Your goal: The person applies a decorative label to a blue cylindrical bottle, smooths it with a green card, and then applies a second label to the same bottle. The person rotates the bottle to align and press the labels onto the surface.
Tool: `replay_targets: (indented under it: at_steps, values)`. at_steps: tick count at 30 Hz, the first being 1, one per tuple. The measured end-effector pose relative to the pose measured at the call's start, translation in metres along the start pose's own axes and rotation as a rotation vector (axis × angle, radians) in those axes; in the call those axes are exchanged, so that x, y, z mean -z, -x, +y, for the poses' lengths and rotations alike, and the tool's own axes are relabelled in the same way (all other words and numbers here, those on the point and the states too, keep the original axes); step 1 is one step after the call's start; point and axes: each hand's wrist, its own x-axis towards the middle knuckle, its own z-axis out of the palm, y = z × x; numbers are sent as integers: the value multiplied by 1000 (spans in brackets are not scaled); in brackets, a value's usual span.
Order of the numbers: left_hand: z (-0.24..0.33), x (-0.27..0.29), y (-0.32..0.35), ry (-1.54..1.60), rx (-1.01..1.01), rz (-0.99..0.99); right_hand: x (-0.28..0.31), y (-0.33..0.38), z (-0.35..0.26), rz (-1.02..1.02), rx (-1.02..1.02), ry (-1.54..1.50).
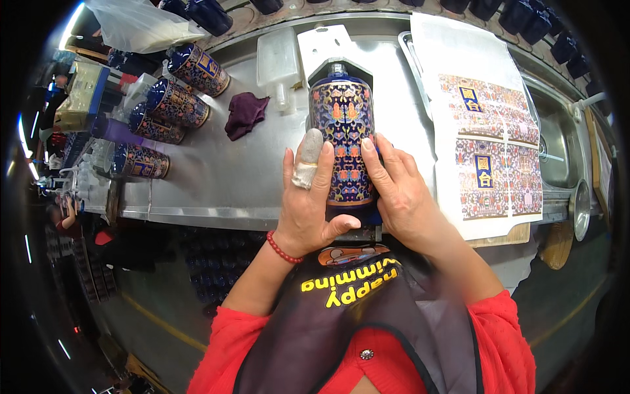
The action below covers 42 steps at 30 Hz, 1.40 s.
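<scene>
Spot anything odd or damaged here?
Only the left hand: one finger wears a grey cot over white wrapping. Both hands, the right too, press on the patterned bottle. The finished bottles lie on their sides in an orderly row; nothing spilled.

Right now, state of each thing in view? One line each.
Decorated blue bottle: lying on the steel table, neck away from the person, pressed by both hands.
Left hand: fingers on the bottle, one finger wrapped in tape.
Right hand: fingers flat on the bottle's right side.
Four finished bottles: lying on their sides at left.
Purple cloth: crumpled, untouched.
Decal sheets: flat on a board at right.
</scene>
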Motion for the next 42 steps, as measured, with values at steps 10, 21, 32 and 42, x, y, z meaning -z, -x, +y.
replay_targets:
  at_steps: [10,21,32,42]
  values:
    - [4,2,4,-76,-9,-21,2,2,-6,-34,-67,18]
    - [8,-2,24,-43,-11,47,6,15,-7,-68,-44,-26]
    - [13,3,31,-66,-33,73,10,16,-2,-51,-35,-101]
    - [3,2,14,0,6,136,7,-8,7,-16,-28,27]
